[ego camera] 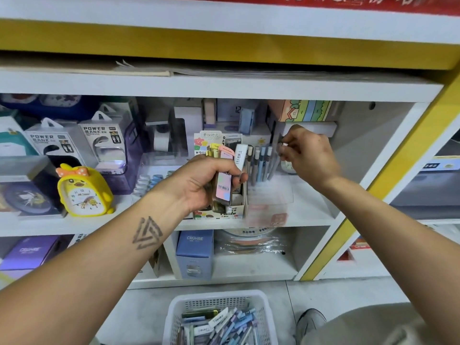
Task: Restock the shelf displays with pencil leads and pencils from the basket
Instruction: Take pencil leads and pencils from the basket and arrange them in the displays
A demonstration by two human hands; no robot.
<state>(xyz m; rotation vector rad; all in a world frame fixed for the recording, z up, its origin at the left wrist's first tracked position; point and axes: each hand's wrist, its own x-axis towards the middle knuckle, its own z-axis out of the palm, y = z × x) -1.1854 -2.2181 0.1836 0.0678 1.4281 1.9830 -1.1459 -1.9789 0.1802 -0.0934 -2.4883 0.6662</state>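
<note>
My left hand (pixel 206 180) grips a bundle of pencil lead cases (pixel 224 175) in pink, yellow and white, held in front of the lead display box (pixel 239 210) on the middle shelf. My right hand (pixel 308 153) is raised to the right of it and pinches a small white-tipped pencil (pixel 283 144) beside the row of blue and grey pencils (pixel 261 160) standing in a clear holder. On the floor below stands the white basket (pixel 174 317), filled with several pencils and lead packs (pixel 219 324).
A yellow duck alarm clock (pixel 83 192) and power bank boxes (pixel 102 145) occupy the shelf's left half. A blue box (pixel 195 252) and wrapped packs sit on the lower shelf. A yellow post (pixel 388 175) borders the right side. My shoe (pixel 311 322) is beside the basket.
</note>
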